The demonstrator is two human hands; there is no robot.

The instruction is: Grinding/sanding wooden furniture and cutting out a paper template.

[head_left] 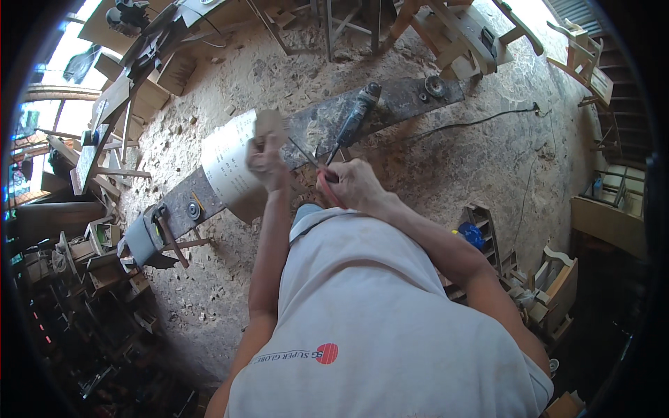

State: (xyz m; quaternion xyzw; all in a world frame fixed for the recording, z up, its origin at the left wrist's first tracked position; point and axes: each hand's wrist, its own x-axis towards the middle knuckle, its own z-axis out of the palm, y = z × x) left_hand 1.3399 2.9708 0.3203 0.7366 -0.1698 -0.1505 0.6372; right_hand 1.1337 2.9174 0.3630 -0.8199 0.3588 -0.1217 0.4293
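My left hand [267,159], blurred by motion, grips a curved sheet of what looks like sandpaper [230,159], its pale back covered with rows of print and its other side brown. Red-handled scissors [325,182] are in my right hand [359,184], the fingers wrapped round the handles. Their blades point up and left toward the sheet but stand apart from it. Both hands are over the near edge of a long, narrow, dark bench [306,125]. Just beyond the scissors, a dark power tool with a cord [359,115] lies on the bench.
A round metal piece [435,86] sits at the bench's right end. Toward its left end are a small disc [194,209], a yellow pencil-like stick [198,199] and a hammer [169,237]. Wooden chair frames [453,42] stand beyond. A black cable [474,122] crosses the debris-strewn floor.
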